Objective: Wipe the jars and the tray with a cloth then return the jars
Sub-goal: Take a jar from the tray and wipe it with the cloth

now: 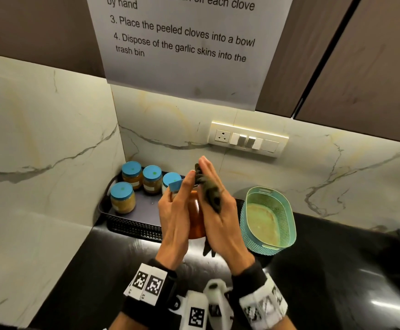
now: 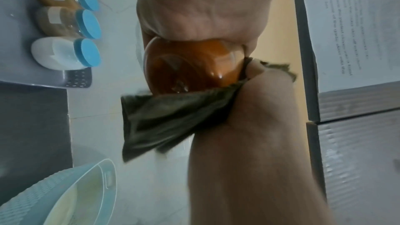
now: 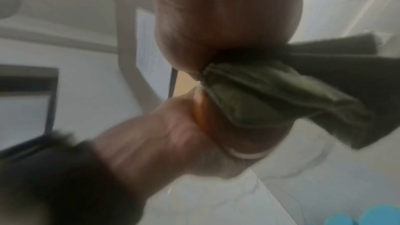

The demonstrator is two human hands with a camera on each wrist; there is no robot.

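My left hand (image 1: 174, 217) grips a blue-lidded jar with orange contents (image 1: 195, 215) above the black counter, tilted away from me. My right hand (image 1: 222, 222) holds a dark green cloth (image 1: 209, 194) against the jar's right side, fingers stretched along it. In the left wrist view the jar's base (image 2: 190, 67) shows, with the cloth (image 2: 173, 122) bunched beside it and a thumb tip tucked into it. The right wrist view is blurred but shows the cloth (image 3: 270, 95) squeezed under the palm. Several blue-lidded jars (image 1: 122, 197) stand on the black tray (image 1: 132, 227) in the corner.
A teal perforated basket (image 1: 269, 220) stands on the counter right of my hands. A switch plate (image 1: 246, 139) is on the marble wall behind, and a printed sheet (image 1: 182, 44) hangs from the cabinet. A white device (image 1: 215, 294) lies near my wrists.
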